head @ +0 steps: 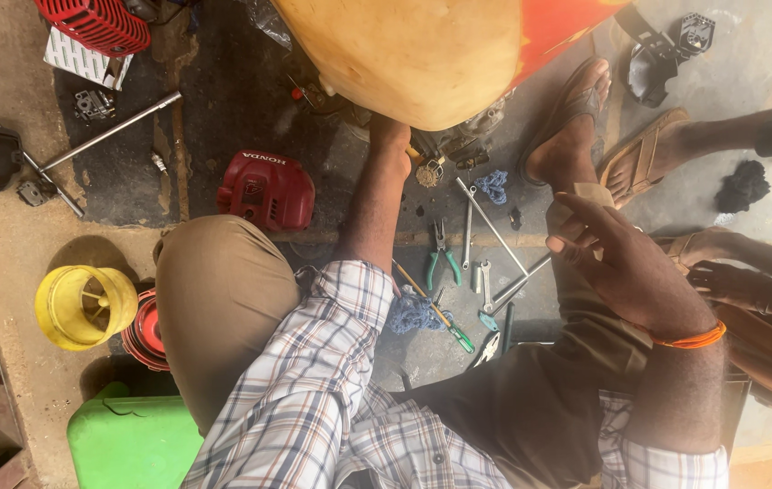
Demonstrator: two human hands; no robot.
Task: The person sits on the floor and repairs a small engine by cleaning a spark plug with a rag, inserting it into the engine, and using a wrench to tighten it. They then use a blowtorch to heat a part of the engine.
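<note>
Engine parts (pixel 458 145) sit on the ground just under a big yellow-and-red tank (pixel 422 54), and that is where the left hand (pixel 390 136) has gone: it reaches up along the floor and disappears at the fingers under the tank's rounded belly, so I cannot tell whether it grips anything there. The right hand (pixel 621 263) is well apart from all that, raised over the person's right knee, palm turned up, fingers loosely spread and holding nothing; an orange thread band (pixel 694 340) circles its wrist.

Between the two hands the floor is strewn with tools: green-handled pliers (pixel 441 258), a few spanners (pixel 481 281), a long steel rod (pixel 492 226), a screwdriver with a green tip (pixel 436 312) lying across a scrap of blue cloth (pixel 413 312).

To the left of the left forearm lies a red plastic engine cover (pixel 266 190) with raised lettering on its top face. Farther up-left, a flat white carton (pixel 82 59) with dark printed lines pokes out from under a red slotted housing (pixel 96 23). Near the left knee stand a yellow cylindrical cup (pixel 82 308) and a green plastic can (pixel 132 439).

Another person's sandalled feet (pixel 603 136) rest at the upper right.
</note>
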